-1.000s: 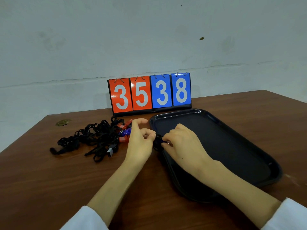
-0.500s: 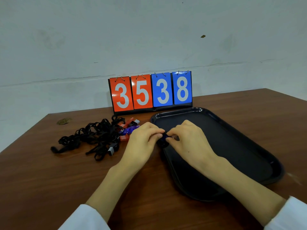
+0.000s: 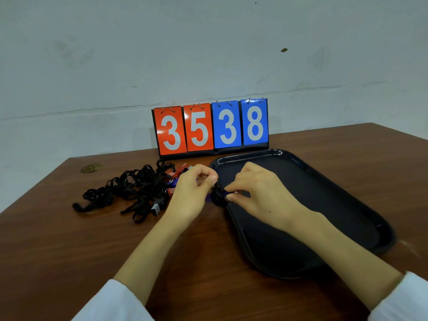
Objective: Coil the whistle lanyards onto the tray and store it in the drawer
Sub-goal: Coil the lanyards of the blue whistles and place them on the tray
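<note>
**One lanyard being wound at the tray's rim**

The coiled lanyard, a small black bundle with a bit of blue whistle showing, sits between both hands at centre frame, over the left rim of the black tray. The right hand has its grip closed on the bundle, fingertips pinching it. The left hand presses thumb to forefinger just above the bundle; I cannot tell whether a strand lies in that grip.

As I judge it, the right hand should pinch the turns flat while the left feeds the tail round snugly. The bundle then goes down inside the rim, so it does not spring open.

The loose lanyards lie tangled at centre left on the brown wooden worktop. A scoreboard reading 3538 stands behind, against a pale, cracked wall.
</note>
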`<state>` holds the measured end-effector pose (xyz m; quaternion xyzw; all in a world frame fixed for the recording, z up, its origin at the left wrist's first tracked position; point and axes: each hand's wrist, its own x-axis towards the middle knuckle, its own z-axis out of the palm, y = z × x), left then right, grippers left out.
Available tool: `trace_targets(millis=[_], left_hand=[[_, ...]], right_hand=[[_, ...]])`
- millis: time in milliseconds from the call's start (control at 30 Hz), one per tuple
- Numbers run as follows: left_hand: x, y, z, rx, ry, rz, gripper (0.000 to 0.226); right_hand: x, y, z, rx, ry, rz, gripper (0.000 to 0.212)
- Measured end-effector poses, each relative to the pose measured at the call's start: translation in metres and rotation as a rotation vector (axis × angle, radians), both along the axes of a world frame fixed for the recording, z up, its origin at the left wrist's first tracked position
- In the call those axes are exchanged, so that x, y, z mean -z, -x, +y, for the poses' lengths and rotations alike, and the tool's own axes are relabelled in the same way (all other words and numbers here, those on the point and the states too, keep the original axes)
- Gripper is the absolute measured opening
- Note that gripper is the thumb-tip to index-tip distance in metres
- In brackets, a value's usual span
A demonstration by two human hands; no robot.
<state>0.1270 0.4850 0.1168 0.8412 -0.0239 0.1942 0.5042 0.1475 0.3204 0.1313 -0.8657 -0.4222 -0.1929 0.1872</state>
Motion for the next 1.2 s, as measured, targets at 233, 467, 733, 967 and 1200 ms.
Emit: trace_targets(millis=[233, 467, 733, 967, 1200], left_hand=[[-0.008, 0.007, 0.003, 0.208, 0.553, 0.365, 0.019], [-0.003, 0.005, -0.003, 0.089, 0.431, 0.341, 0.017], [0.004, -0.006, 0.013, -0.321, 0.325, 0.072, 0.011], [0.002, -0.011, 0.032, -0.435, 0.421, 0.084, 0.010], [-0.006, -0.013, 0.048, -0.471, 0.500, 0.093, 0.010]], right_hand=[[0.006, -0.001, 0.001, 0.074, -0.160, 0.010, 0.021], [-0.002, 0.004, 0.003, 0.081, 0.099, 0.022, 0.024], [-0.005, -0.061, 0.016, 0.507, -0.210, 0.391, 0.013], [0.019, -0.100, 0.035, 0.699, -0.314, 0.455, 0.018], [0.031, -0.098, 0.040, 0.707, -0.277, 0.357, 0.036]])
